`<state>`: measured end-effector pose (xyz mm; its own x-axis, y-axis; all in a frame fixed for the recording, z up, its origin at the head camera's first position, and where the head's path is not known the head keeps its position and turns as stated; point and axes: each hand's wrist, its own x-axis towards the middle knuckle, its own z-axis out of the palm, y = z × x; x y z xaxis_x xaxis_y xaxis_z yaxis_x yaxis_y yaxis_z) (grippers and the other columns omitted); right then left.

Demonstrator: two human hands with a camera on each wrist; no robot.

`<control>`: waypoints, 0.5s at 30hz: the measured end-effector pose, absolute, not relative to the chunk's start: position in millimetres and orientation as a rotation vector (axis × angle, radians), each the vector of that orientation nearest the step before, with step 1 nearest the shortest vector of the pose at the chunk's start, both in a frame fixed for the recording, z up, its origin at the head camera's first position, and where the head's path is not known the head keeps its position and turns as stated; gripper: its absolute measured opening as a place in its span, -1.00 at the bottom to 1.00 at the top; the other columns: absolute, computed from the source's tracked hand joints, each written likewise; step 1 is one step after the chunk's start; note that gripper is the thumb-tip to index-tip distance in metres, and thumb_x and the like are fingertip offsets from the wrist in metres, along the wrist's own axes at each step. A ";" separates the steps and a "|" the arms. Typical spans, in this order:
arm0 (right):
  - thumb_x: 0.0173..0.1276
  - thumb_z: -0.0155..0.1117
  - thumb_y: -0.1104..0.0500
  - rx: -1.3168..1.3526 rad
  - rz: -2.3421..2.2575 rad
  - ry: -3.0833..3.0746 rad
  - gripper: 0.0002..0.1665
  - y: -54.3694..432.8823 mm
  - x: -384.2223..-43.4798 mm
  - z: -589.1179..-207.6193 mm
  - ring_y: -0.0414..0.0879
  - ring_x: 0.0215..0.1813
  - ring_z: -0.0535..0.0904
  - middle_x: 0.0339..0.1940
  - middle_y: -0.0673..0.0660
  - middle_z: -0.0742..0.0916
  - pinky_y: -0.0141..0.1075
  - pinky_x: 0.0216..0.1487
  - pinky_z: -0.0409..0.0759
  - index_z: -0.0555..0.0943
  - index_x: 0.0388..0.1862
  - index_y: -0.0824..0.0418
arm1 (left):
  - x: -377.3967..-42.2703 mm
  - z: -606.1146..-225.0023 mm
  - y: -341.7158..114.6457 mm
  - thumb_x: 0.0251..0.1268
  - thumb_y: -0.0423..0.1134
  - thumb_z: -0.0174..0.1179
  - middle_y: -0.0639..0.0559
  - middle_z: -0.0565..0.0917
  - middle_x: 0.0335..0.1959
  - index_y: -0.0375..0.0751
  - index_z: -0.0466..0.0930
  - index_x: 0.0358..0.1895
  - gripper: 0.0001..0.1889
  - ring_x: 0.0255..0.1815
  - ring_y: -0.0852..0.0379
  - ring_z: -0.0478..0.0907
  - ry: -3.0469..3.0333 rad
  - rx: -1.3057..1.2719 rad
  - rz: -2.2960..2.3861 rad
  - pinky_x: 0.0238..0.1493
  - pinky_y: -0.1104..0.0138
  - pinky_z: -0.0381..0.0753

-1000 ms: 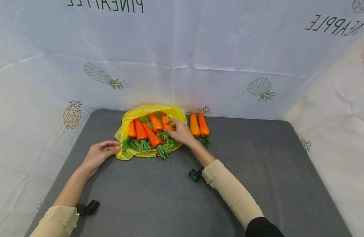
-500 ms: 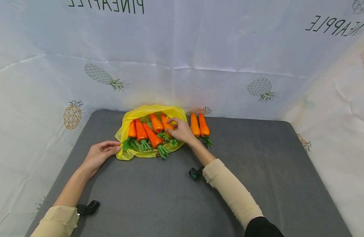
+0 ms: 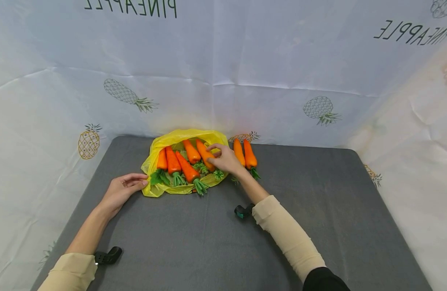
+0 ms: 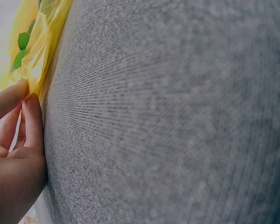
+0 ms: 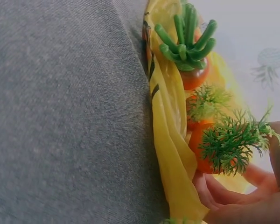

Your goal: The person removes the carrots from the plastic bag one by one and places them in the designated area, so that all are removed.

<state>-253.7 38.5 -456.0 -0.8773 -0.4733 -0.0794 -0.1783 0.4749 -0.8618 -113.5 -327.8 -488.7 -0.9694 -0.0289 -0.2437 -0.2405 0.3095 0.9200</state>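
Closest to you it's just grey table (image 3: 208, 242) and your beige sleeves (image 3: 287, 232). Past those, your left hand (image 3: 121, 192) has the near left edge of the yellow bag (image 3: 185, 133) pinched, thumb against finger, so I'd guess it's steadying the mouth. Four carrots lie in there, and a fifth, the right-hand carrot (image 3: 203, 152), is the one your right hand (image 3: 226, 159) is on. Thumb and forefinger are parted at its side; honestly can't tell if they're gripping or only touching.

Looks to me like you're mid-way through handling that one, though whether it's going in or out, no idea. Next move imo wants the left pinch firm and the right fingers clear of the rim and greens. Two loose carrots (image 3: 250, 153) lie just right of the bag, then there's the pineapple-print sheet (image 3: 259, 48) behind.
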 end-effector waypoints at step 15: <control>0.52 0.38 0.16 -0.570 -1.421 2.339 -0.49 60.1 -245.4 -437.3 0.24 0.42 0.65 0.48 0.29 0.64 0.07 0.16 0.77 0.66 0.41 0.10 | -113.0 -486.6 -327.6 0.59 -0.10 0.36 0.49 0.81 -0.17 -0.38 0.59 0.39 -0.48 -0.10 0.51 0.71 2.388 -0.239 1.731 -0.02 0.58 0.66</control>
<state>-245.4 60.1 -437.3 -0.8602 -0.5032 -0.0827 -0.1586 0.4182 -0.8944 -113.0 -327.6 -486.6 -0.9704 -0.0233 -0.2404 -0.2357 0.3080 0.9217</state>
